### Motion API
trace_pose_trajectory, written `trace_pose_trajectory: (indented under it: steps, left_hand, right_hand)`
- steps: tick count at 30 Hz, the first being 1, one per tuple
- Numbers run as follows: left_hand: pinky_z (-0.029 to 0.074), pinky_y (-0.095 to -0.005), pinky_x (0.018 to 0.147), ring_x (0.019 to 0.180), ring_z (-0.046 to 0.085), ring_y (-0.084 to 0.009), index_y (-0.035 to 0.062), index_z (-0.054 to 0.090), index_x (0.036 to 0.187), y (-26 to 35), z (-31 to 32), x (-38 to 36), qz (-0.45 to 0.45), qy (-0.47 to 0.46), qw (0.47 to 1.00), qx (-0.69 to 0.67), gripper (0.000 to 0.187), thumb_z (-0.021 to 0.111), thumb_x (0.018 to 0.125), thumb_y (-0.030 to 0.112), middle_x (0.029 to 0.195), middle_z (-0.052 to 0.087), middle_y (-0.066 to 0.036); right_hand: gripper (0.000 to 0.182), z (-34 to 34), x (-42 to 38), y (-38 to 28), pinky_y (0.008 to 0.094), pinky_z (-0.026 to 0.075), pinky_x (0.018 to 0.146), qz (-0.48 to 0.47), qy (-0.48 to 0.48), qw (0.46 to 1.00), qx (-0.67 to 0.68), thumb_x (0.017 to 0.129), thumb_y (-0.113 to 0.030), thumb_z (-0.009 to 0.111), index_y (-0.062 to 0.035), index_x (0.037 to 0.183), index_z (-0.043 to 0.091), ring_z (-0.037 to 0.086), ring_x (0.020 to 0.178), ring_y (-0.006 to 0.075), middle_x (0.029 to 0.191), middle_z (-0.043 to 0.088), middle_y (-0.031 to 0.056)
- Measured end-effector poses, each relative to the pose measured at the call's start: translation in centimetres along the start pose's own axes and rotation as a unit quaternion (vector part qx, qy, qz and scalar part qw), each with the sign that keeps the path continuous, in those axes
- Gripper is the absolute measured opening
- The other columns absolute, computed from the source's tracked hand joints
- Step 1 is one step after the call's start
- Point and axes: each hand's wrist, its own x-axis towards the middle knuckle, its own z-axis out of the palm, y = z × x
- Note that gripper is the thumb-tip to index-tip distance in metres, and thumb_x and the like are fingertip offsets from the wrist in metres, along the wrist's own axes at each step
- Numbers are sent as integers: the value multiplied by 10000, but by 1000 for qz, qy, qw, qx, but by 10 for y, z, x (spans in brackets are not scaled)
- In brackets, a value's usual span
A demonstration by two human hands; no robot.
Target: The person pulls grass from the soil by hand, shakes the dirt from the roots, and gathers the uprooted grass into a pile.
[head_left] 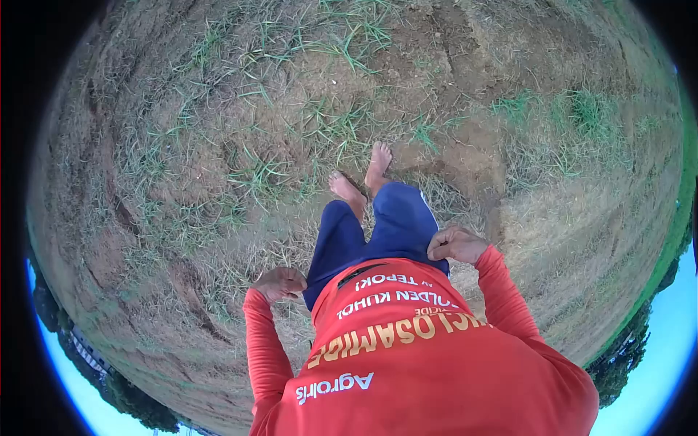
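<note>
Both of my hands are at the sides of the dark blue shorts (396,225) I am wearing. My left hand (282,283) is closed, with its fingertips at the left edge of the shorts, pinching the cloth near the hip. On the other side my right hand (456,244) has bent fingers closed on the shorts' right side, by a white stripe. A red long-sleeved shirt (436,370) with white and gold lettering covers my torso and arms. Its hem hangs over the waist of the shorts. The innermost fingertips of each hand are partly hidden.
My bare feet (379,161) stand on dry, uneven soil (465,156) with straw-like dead grass. Green grass tufts (258,174) grow around them, more to the left and ahead. Trees (625,356) and sky show at the far lower edges.
</note>
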Motion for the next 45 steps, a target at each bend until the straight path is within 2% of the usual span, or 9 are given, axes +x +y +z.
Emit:
trace_pose_trajectory:
  steps: [5, 8, 11, 15, 22, 25, 30, 37, 45]
  left_hand:
    - [576, -303, 786, 904, 689, -124, 58, 727, 995, 40, -13, 26, -33, -6, 993, 114, 181, 765, 913, 214, 892, 719, -27]
    - [562, -387, 898, 1019, 704, -303, 49, 694, 1136, 78, -47, 86, 40, 192, 955, 221, 296, 749, 882, 191, 1087, 722, -167]
    - [420, -477, 1141, 1397, 433, -447, 50, 391, 1521, 151, -91, 183, 298, 494, 771, 270, 730, 711, 873, 156, 1578, 314, -290]
    - [410, -473, 1142, 1410, 415, -466, 9, 392, 1519, 250, -153, 293, 417, 598, 638, 248, 740, 728, 881, 177, 1549, 368, -306]
    - [562, -419, 933, 1140, 677, -321, 99, 487, 1496, 246, -224, 402, 422, 441, 750, 256, 617, 717, 940, 237, 1319, 641, -208]
    - [552, -422, 930, 1122, 682, -331, 59, 553, 1422, 217, -257, 418, 373, 459, 752, 290, 538, 703, 945, 258, 1260, 670, -219]
    - [545, -422, 922, 1078, 700, -336, -11, 633, 1298, 206, -302, 419, 320, 466, 768, 300, 478, 683, 951, 315, 1207, 694, -240]
    - [552, -384, 896, 1033, 707, -267, 6, 645, 1293, 211, -314, 425, 377, 455, 754, 285, 472, 682, 969, 347, 1185, 714, -178]
    - [560, -373, 861, 978, 713, -252, 10, 659, 1282, 182, -331, 423, 378, 487, 734, 287, 466, 682, 966, 352, 1172, 720, -171]
  right_hand:
    - [144, -40, 32, 9, 280, 517, 788, 36, -111, 992, -47, 831, -152, 749, -46, 925, 772, 640, 819, 98, 863, 737, 8]
    - [169, -74, 102, 3, 289, 516, 765, 18, -93, 986, -136, 857, -186, 728, -48, 951, 757, 633, 809, 99, 857, 716, 2]
    - [191, -127, 203, -17, 302, 518, 756, -31, 22, 986, -163, 878, -219, 691, -52, 952, 745, 647, 819, 114, 868, 713, 10]
    - [194, -214, 399, -47, 390, 546, 821, -134, 246, 923, -265, 847, -229, 665, -85, 935, 761, 715, 860, 259, 883, 748, 93]
    - [336, -296, 656, -84, 503, 526, 937, -288, 556, 679, -383, 899, -355, 669, -98, 1110, 724, 669, 1055, 421, 1045, 708, 208]
    - [416, -303, 664, -95, 518, 514, 940, -306, 497, 699, -413, 916, -411, 665, -95, 1186, 685, 648, 1092, 431, 1110, 680, 223]
    - [345, -325, 678, -84, 519, 544, 827, -293, 442, 693, -488, 917, -386, 670, -63, 1013, 742, 688, 902, 446, 927, 713, 254]
    - [325, -311, 668, -108, 517, 548, 859, -191, 478, 720, -466, 893, -328, 642, -32, 984, 740, 681, 953, 464, 964, 714, 261]
    - [307, -302, 628, -128, 521, 531, 810, -320, 541, 638, -445, 892, -310, 653, -11, 849, 707, 674, 884, 461, 895, 695, 272]
